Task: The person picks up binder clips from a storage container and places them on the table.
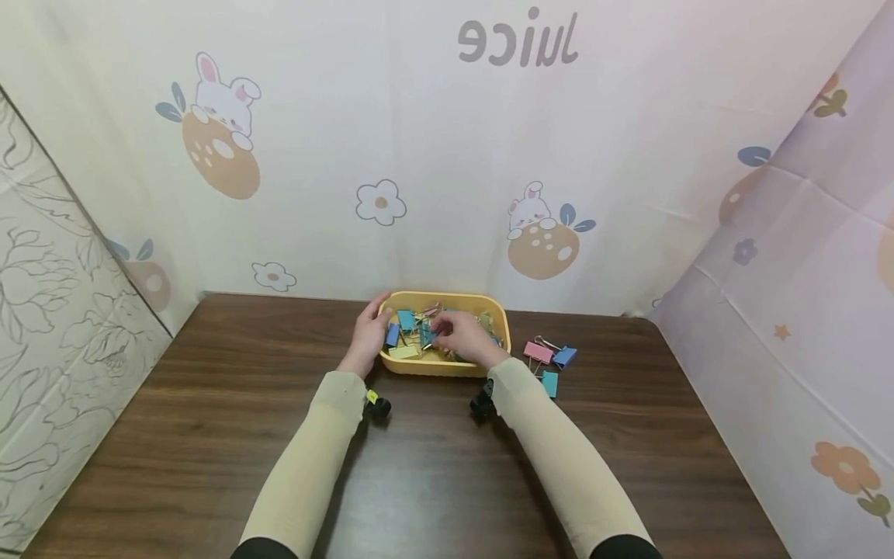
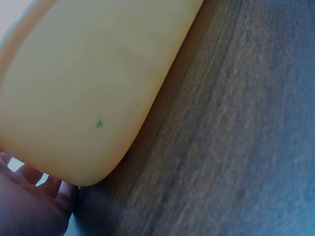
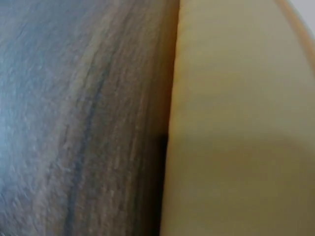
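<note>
- Holding one end of a yellow, round-cornered plastic tray (image 1: 447, 370), the left hand (image 1: 365, 335) has its thumb at the rim and fingers against the outer wall.
- Between the hands, a teal, wedge-shaped metal binder clip (image 1: 425, 334) lies in the tray among other coloured metal clips (image 1: 405, 352).
- The right hand (image 1: 466, 338) is narrowed, fingertips at that clip; I cannot tell whether they pinch it.
- It is probably light, stiff and slick; its wire handles could snag, so the flat body seems the surest hold.
- The tray looks light enough to slide; the rim suits bracing.
</note>
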Available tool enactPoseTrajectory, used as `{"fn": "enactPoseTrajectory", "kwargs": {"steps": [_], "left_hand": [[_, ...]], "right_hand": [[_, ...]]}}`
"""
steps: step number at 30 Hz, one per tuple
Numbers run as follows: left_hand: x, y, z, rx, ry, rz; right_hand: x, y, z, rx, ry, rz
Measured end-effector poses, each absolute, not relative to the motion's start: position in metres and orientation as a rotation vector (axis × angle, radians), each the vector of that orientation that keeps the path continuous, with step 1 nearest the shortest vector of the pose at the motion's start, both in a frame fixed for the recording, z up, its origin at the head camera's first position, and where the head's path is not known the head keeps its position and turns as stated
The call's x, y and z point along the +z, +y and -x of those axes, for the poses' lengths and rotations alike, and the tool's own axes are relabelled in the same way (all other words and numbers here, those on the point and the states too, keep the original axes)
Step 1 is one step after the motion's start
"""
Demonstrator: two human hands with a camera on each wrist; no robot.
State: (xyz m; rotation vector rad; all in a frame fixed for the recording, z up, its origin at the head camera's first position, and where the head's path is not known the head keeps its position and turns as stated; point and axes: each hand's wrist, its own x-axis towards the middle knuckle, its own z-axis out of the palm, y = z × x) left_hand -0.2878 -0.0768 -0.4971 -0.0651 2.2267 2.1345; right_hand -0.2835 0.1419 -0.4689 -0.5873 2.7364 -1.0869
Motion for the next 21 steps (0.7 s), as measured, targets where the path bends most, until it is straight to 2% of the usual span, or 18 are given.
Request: {"fn": "enactPoseTrajectory", "kwargs": {"steps": [10, 16, 21], "left_hand": [[-0.493, -0.079, 0.289, 2.136, 2.206, 0.079], [-0.494, -0.080, 0.289, 2.140, 2.214, 0.083], [-0.496, -0.080, 0.286, 2.140, 2.203, 0.069]], "right_hand": [[-0.447, 0.166, 0.276, -1.283, 2.745, 0.561], [-0.431, 0.201, 0.265, -1.286, 2.832, 0.523], [-0.427, 0.238, 0.247, -1.305, 2.863, 0.370]]}}
